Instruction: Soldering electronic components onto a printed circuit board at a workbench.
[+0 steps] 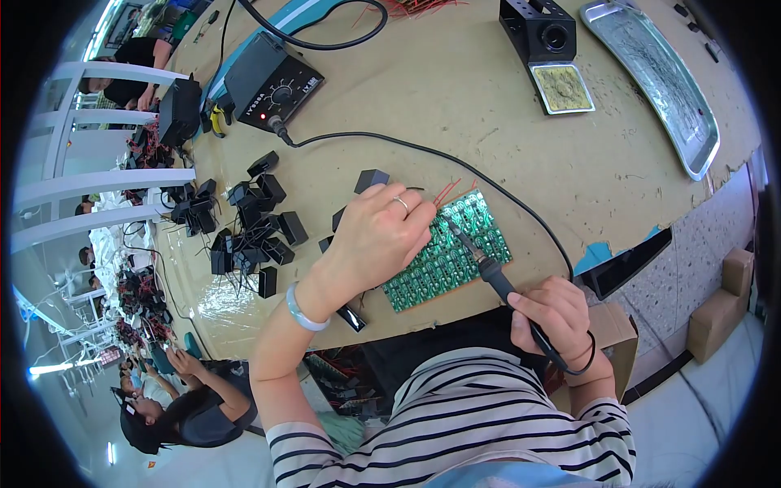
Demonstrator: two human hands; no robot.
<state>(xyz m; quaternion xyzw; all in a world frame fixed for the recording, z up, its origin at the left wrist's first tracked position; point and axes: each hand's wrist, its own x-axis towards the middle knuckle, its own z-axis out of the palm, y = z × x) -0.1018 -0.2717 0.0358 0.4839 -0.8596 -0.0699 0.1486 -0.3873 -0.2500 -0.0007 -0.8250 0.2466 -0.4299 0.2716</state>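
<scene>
A green circuit board panel (480,236) with many small repeated sections lies on the table in front of me. My right hand (557,317) grips a soldering iron (503,286), its metal tip touching or just above the board's upper part. Over the board's left side, my left hand (382,232) has its fingers pinched together close to the tip; what they hold is hidden. Thin red wires (446,193) stick out past the board's far edge. Beside the left hand sits a black box-shaped part (372,180), with others partly covered by that hand.
A soldering station (272,81) stands back left, its cable (431,150) arching to the iron. Several black box parts (256,211) are piled left. An iron holder (541,37) with a sponge tray (563,88) and a metal tray (655,73) are back right. Co-workers sit left.
</scene>
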